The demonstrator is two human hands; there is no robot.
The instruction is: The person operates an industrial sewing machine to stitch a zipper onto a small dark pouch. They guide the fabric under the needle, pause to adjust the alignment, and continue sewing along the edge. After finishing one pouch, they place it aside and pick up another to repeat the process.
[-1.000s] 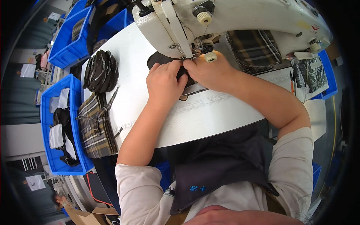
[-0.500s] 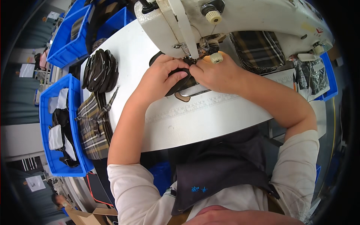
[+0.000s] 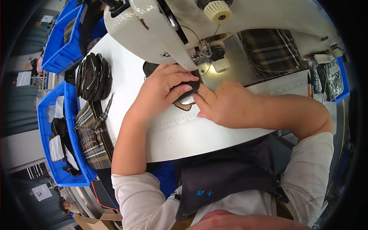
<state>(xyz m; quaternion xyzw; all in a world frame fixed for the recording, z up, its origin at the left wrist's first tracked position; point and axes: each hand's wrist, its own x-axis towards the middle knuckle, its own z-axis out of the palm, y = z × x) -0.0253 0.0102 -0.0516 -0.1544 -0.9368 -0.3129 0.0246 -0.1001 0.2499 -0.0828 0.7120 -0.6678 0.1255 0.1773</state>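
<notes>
A dark, rounded fabric piece (image 3: pixel 191 86) lies on the white table beneath the sewing machine's (image 3: pixel 153 34) needle area. My left hand (image 3: pixel 159 86) is closed on it, fingers over the top and thumb along its near side; the palm covers much of the piece. My right hand (image 3: pixel 226 103) is at its right edge, fingertips touching or nearly touching it. That thumb is apart from the fingers, and I see nothing held there. A small tan-and-black loop (image 3: pixel 183 106) sticks out below the piece. Thread runs down from the machine's white knob (image 3: pixel 217 10).
A plaid fabric stack (image 3: pixel 270 51) lies right of the needle. Bundled dark pieces with zippers (image 3: pixel 94 76) sit at the table's left, above hanging plaid fabric (image 3: pixel 92 138). A blue bin (image 3: pixel 44 142) holds black and white pieces. A printed ruler (image 3: pixel 168 123) crosses the table.
My right hand has moved nearer and away from the needle, its fingers loosening. The dark piece has shifted slightly toward me with my left hand on it. The view has moved closer to the machine.
</notes>
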